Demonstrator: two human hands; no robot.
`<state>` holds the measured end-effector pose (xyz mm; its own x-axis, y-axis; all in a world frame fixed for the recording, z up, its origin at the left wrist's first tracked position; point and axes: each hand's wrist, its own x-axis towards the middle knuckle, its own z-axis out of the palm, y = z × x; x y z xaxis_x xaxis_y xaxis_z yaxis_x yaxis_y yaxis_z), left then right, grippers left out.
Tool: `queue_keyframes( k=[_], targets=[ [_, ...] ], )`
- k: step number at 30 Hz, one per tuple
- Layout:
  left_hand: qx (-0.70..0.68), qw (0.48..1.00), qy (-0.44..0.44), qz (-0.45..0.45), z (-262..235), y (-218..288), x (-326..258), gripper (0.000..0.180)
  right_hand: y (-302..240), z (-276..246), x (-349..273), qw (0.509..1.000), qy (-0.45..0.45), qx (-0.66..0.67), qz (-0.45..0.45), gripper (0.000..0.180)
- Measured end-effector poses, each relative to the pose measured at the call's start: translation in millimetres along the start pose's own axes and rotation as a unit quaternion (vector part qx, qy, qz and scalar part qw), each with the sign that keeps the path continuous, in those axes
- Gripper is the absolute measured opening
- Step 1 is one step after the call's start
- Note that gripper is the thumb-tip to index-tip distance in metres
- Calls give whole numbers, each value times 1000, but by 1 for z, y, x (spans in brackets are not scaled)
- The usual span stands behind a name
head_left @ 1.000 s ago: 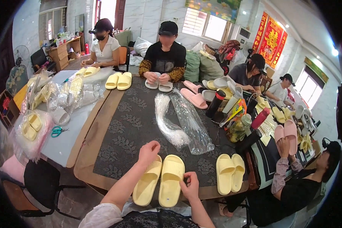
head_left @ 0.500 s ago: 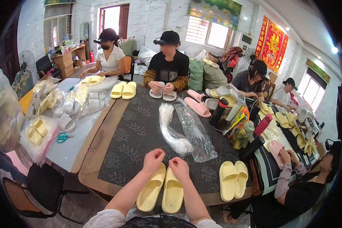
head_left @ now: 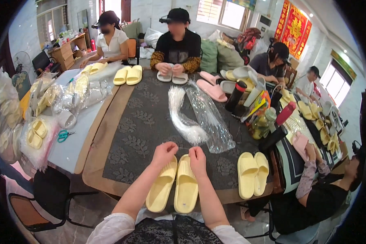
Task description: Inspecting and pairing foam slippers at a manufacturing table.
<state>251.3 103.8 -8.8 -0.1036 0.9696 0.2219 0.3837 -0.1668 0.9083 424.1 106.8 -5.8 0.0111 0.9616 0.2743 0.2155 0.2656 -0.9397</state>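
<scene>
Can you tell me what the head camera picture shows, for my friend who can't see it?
A person's left hand and right hand rest on the top ends of a pair of pale yellow slippers lying side by side on a dark patterned table mat. Clear plastic bags lie beyond, another yellow pair sits to the right, and other people sit around the table.

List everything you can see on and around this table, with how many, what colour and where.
Slippers: one pair, pale yellow, near table edge under both hands.
Second pair: yellow, to the right.
Clear bags: one pile, table middle.
White ties: one bundle, beside the bags.
Pink slippers: two, far side.
Bottles: several, mixed colours, right side.
Scissors: one, teal, left table.
Bagged slippers: several, yellow, left.
Co-workers: five, seated around.
Left hand: on left slipper's toe.
Right hand: on right slipper's toe.
</scene>
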Motion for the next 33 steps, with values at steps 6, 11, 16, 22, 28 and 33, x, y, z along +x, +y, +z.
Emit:
queue_keyframes(
  k=[6,11,16,22,28,33],
  targets=[
    [-71,997,26,-32,7,4,0,16,13,-2,2,992,-48,100,59,18],
    [-83,994,53,40,5,0,-2,15,-1,-1,-2,993,-90,57,60,17],
    [-56,996,-64,40,5,5,-4,16,3,-5,-2,989,15,129,65,16],
    [11,994,-99,37,3,11,-10,17,12,-4,-3,986,40,149,67,16],
    [53,996,-54,57,2,16,-12,16,2,-5,-8,998,-24,41,35,12],
    [-3,996,-88,-8,3,11,-9,17,11,-4,-5,998,24,38,41,15]
  ],
)
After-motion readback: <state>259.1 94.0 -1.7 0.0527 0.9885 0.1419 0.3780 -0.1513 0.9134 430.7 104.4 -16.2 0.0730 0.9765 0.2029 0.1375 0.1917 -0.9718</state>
